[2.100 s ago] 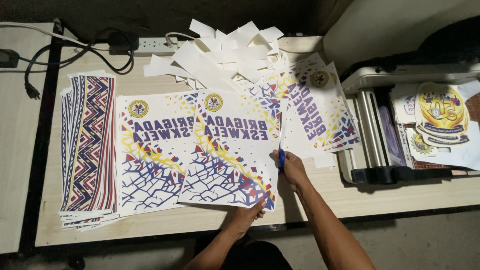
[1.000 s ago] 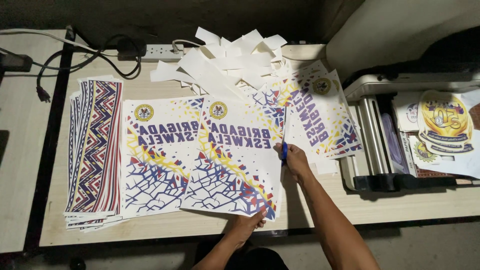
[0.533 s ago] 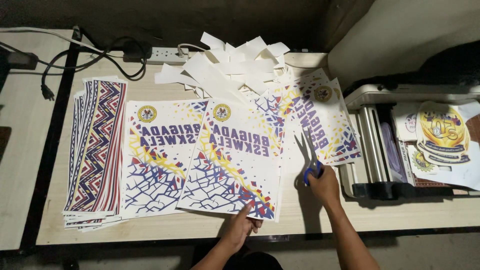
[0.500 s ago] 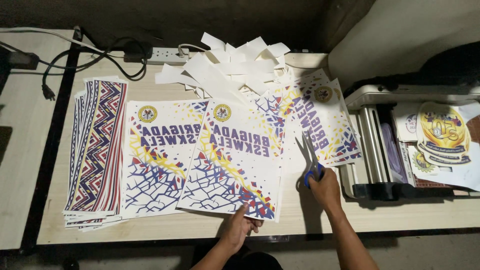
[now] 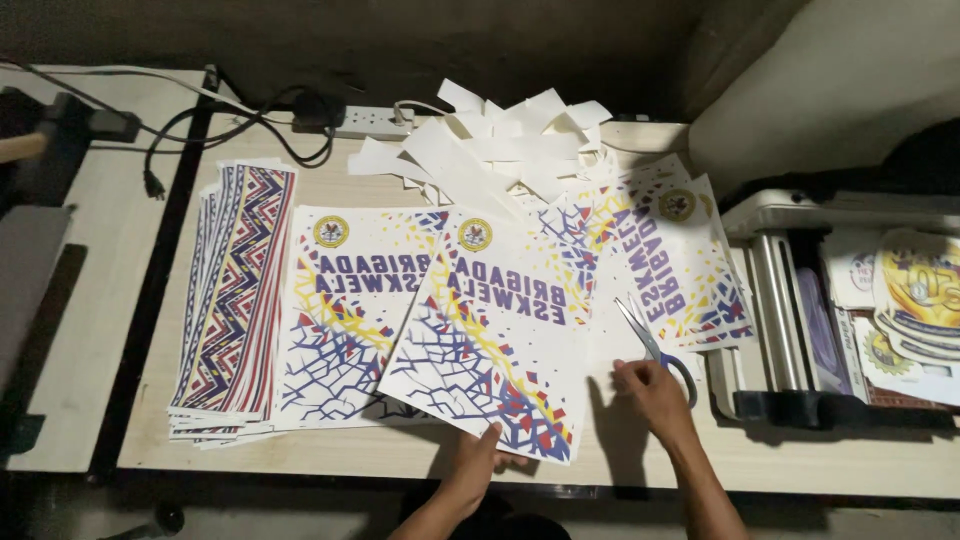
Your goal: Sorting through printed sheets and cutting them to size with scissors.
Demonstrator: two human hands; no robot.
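Observation:
My left hand (image 5: 488, 458) pinches the near edge of a printed sheet (image 5: 500, 330), white with blue, yellow and red shard patterns and a round emblem, lying tilted on top of a similar sheet (image 5: 345, 310). My right hand (image 5: 650, 395) is to its right, fingers on the handles of blue-handled scissors (image 5: 655, 345). The scissors lie low over the table with blades apart, pointing away to the left.
A stack of zigzag-patterned sheets (image 5: 235, 300) lies at the left. White paper offcuts (image 5: 490, 150) are heaped at the back beside a power strip (image 5: 370, 122) and cables. More printed sheets (image 5: 680, 250) lie right of centre. A roller machine (image 5: 800, 330) stands at the right.
My right hand moved from the top sheet's right edge out to the right and brought the scissors down towards the table. My left hand kept its hold on the sheet's near edge.

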